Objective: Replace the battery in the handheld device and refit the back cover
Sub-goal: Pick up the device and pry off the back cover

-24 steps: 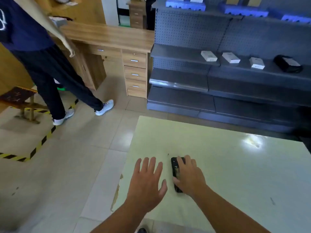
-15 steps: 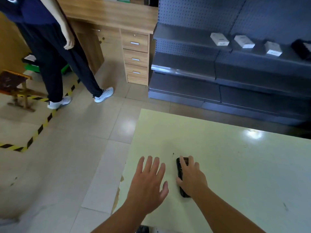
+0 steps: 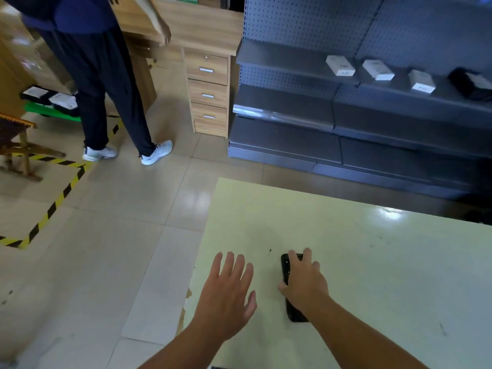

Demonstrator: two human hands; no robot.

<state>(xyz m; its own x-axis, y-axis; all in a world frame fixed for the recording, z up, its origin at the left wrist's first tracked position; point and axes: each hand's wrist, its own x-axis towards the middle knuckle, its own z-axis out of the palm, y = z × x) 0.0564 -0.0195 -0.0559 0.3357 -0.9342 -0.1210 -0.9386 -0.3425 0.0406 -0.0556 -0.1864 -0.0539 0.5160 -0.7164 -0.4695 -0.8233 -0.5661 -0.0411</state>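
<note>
Both hands lie over the near left part of a pale table point(image 3: 372, 262). Left hand point(image 3: 226, 296), head view: fingers spread wide, palm down, holding nothing, just left of the device and apart from it. Right hand point(image 3: 306, 282): laid over the black handheld device point(image 3: 286, 267), fingers draped over its far end and right edge, thumb against its left edge; whether the grip is tight cannot be told. The device rests flat on the table near the left edge, long axis running near to far; its middle is hidden by the hand and its near end shows beside the wrist. Which face is up is hard to make out, and no battery or cover can be distinguished.

Surroundings: a chipped spot point(image 3: 186, 302) marks the table's left edge. Far right, grey shelving point(image 3: 292, 107) carries three white boxes point(image 3: 340, 65) and a dark object point(image 3: 471, 83), blurred. Far centre, a wooden desk point(image 3: 207, 30) with drawers. Far left, a standing person point(image 3: 106, 75), cut off above the waist, beside striped floor tape point(image 3: 53, 209).
</note>
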